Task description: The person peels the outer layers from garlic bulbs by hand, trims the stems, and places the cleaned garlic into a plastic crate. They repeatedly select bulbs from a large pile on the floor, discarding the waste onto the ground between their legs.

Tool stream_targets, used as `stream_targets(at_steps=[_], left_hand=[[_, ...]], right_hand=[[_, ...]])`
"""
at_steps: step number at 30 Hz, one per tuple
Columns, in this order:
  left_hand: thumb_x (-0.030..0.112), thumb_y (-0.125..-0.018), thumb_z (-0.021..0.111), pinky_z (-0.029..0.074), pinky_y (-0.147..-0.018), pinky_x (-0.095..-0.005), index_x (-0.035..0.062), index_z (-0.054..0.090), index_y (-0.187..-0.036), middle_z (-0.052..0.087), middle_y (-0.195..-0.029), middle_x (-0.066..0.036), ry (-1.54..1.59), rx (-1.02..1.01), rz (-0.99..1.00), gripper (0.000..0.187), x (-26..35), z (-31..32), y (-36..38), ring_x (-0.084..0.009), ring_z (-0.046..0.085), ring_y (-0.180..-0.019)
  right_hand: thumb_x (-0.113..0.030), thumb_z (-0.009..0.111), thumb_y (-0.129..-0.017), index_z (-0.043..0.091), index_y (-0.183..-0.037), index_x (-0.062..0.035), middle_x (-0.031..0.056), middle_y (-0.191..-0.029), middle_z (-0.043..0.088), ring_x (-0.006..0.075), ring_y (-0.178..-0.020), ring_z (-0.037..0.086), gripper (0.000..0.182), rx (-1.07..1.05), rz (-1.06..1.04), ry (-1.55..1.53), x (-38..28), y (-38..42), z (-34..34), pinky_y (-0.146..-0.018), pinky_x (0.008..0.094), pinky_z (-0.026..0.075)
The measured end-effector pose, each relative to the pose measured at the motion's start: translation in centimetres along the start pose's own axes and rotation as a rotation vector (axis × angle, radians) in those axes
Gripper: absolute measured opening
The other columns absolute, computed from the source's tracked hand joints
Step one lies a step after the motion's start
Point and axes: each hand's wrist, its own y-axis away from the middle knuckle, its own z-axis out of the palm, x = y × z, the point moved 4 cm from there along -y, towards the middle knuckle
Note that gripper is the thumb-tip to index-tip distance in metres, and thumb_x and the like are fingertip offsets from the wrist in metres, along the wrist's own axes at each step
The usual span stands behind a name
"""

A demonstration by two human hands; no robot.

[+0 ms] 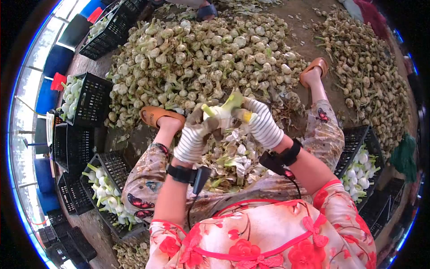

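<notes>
A pale garlic bulb (218,113) with a short green stem is held up between my two hands, over the floor between my legs. My left hand (194,134), in a white striped glove with brown-stained fingers, closes round the bulb's left side. From the right, my right hand (260,120), gloved the same way with yellow on one finger, grips the bulb near its upper right end. Papery garlic skins (237,154) lie heaped just below both hands. Beyond them spreads a large pile of dirt-covered garlic bulbs (210,58).
Black crates of cleaned white garlic stand left (92,101), near left (117,168) and right (366,134). Another garlic pile (363,76) lies far right. Stacked black crates (74,148) line the left side. A person's shoe (207,11) shows at the far edge.
</notes>
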Motion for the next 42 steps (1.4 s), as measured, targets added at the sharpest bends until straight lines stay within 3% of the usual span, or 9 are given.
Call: stream_targets(at_steps=[4,10,17,26,30,32,34,36,42], left_hand=[[0.035,-0.073,0.069,0.051,-0.066,-0.0274,0.0023,0.044,-0.121,0.057,-0.105,-0.008,-0.013,-0.268,-0.236,0.062,1.3,-1.9,-1.3,-0.0141,0.059,-0.081],[0.025,-0.087,0.052,0.038,-0.094,-0.0289,0.0045,0.046,-0.120,0.049,-0.119,-0.011,-0.325,0.486,0.260,0.040,-0.7,-0.8,0.4,-0.0187,0.046,-0.110],[0.013,-0.086,0.054,0.044,-0.056,-0.0182,0.0040,0.052,-0.112,0.059,-0.090,0.000,0.074,0.568,0.177,0.027,-1.8,-2.0,-0.6,-0.0038,0.049,-0.065],[0.019,-0.087,0.053,0.047,-0.079,-0.0284,0.0022,0.058,-0.097,0.058,-0.103,-0.010,0.048,0.476,0.195,0.020,0.5,-3.6,1.1,-0.0165,0.056,-0.091],[0.026,-0.086,0.056,0.048,-0.071,-0.0256,0.0022,0.056,-0.101,0.059,-0.098,-0.008,-0.056,0.185,0.147,0.028,0.2,-3.6,0.5,-0.0148,0.058,-0.085],[0.024,-0.087,0.054,0.045,-0.076,-0.0239,0.0007,0.054,-0.107,0.057,-0.101,-0.007,-0.060,0.178,0.147,0.030,0.3,-3.7,-0.5,-0.0131,0.056,-0.087],[0.023,-0.088,0.053,0.044,-0.077,-0.0231,0.0002,0.053,-0.109,0.057,-0.101,-0.007,-0.082,0.186,0.175,0.032,-0.7,-3.5,-0.2,-0.0123,0.055,-0.086],[0.006,-0.088,0.049,0.048,-0.076,-0.0249,-0.0013,0.054,-0.105,0.058,-0.102,-0.008,-0.287,0.205,0.152,0.020,-0.8,-2.2,-0.3,-0.0128,0.056,-0.087],[0.001,-0.086,0.046,0.048,-0.078,-0.0249,-0.0007,0.054,-0.104,0.059,-0.099,-0.007,-0.259,0.268,0.196,0.019,-1.1,-2.0,-0.4,-0.0123,0.057,-0.087]], right_hand=[[-0.009,0.054,-0.083,0.054,-0.107,0.0034,0.0012,-0.096,0.059,0.0055,-0.085,0.051,0.027,0.002,0.179,-0.051,1.1,0.3,-0.6,-0.076,0.0198,0.042],[-0.009,0.052,-0.083,0.053,-0.107,0.0046,0.0063,-0.092,0.061,0.0089,-0.081,0.051,0.027,0.251,-0.048,0.179,3.5,-0.6,0.6,-0.073,0.0231,0.043],[-0.009,0.056,-0.074,0.053,-0.084,-0.0017,0.0209,-0.070,0.054,0.0394,-0.068,0.053,0.012,0.104,-0.404,0.839,3.1,-0.2,3.6,-0.054,0.0403,0.043],[-0.011,0.052,-0.080,0.058,-0.092,-0.0006,0.0138,-0.070,0.060,0.0196,-0.061,0.059,0.017,-0.081,-0.233,0.358,-0.5,-2.4,0.2,-0.058,0.0279,0.048],[-0.035,0.055,-0.077,0.063,-0.085,-0.0011,0.0190,-0.078,0.062,0.0303,-0.073,0.061,0.035,-0.406,0.241,1.788,2.4,-5.4,-3.7,-0.067,0.0355,0.049],[-0.044,0.053,-0.077,0.064,-0.090,-0.0022,0.0205,-0.084,0.062,0.0317,-0.078,0.061,0.045,-0.635,0.381,1.709,3.1,-4.1,-3.8,-0.073,0.0388,0.048],[-0.047,0.055,-0.076,0.063,-0.091,-0.0017,0.0181,-0.077,0.062,0.0260,-0.073,0.062,0.048,-0.382,0.079,1.033,2.8,-3.2,-2.3,-0.070,0.0350,0.048],[-0.049,0.058,-0.075,0.061,-0.091,-0.0001,0.0127,-0.069,0.060,0.0170,-0.067,0.058,0.051,-0.225,0.260,0.690,0.7,-2.7,-0.5,-0.064,0.0300,0.047],[-0.026,0.058,-0.082,0.059,-0.087,0.0023,0.0044,-0.064,0.058,0.0087,-0.054,0.052,0.029,-0.196,0.315,0.367,2.4,-2.8,-0.6,-0.049,0.0256,0.043]])
